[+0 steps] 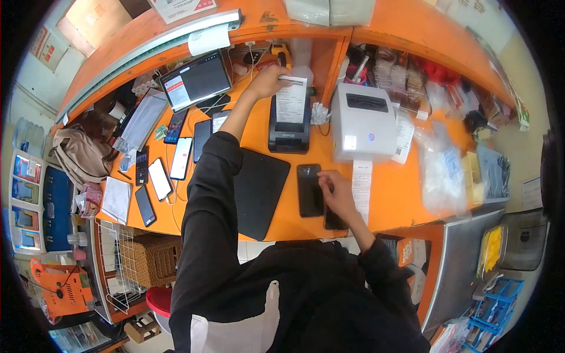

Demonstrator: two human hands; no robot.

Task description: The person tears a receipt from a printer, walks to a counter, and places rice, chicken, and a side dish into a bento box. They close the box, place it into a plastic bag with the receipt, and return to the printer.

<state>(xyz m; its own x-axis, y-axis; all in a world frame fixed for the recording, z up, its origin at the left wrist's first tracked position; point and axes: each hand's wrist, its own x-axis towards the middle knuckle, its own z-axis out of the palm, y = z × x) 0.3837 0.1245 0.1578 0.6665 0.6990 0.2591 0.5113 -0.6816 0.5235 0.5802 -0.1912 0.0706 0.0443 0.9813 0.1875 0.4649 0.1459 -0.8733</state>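
My left hand (269,81) reaches forward and pinches the top end of a printed paper receipt (291,105). The strip stands up out of a black receipt printer (289,136) on the orange desk. My right hand (338,194) holds nothing, its fingers loosely bent and apart, with the fingertips right at the side of a black smartphone (309,191). Partly under that hand lies a second dark phone (334,221). A black flat mat (259,194) lies left of the smartphone.
A white label printer (363,123) stands to the right, a paper strip (362,188) hanging from its front. Several phones and cables lie left, below a tablet (197,81). Clear plastic bags (438,170) fill the right side. An orange shelf (412,44) overhangs the back.
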